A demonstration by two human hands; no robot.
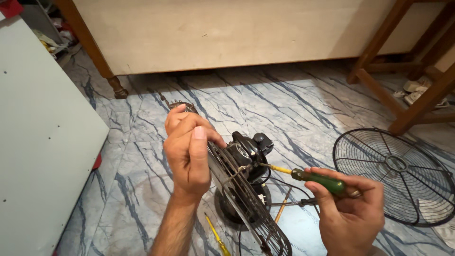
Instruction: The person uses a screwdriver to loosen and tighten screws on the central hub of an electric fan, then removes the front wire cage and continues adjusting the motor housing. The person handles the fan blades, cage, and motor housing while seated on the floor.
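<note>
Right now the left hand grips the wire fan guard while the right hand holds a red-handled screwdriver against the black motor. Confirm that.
Not quite: in the head view the screwdriver in the right hand has a green handle, not red. The left hand does grip the wire fan guard, with the tip at the black motor.

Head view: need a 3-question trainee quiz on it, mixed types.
1. True or false: the left hand grips the rear grille still mounted on the fan.
2. What does the right hand hold? A) pliers B) green-handled screwdriver C) hammer
3. Where is the loose grille?

Key
1. True
2. B, its tip at the fan's motor housing
3. Flat on the marble floor, right of the fan, touched by neither hand
</note>
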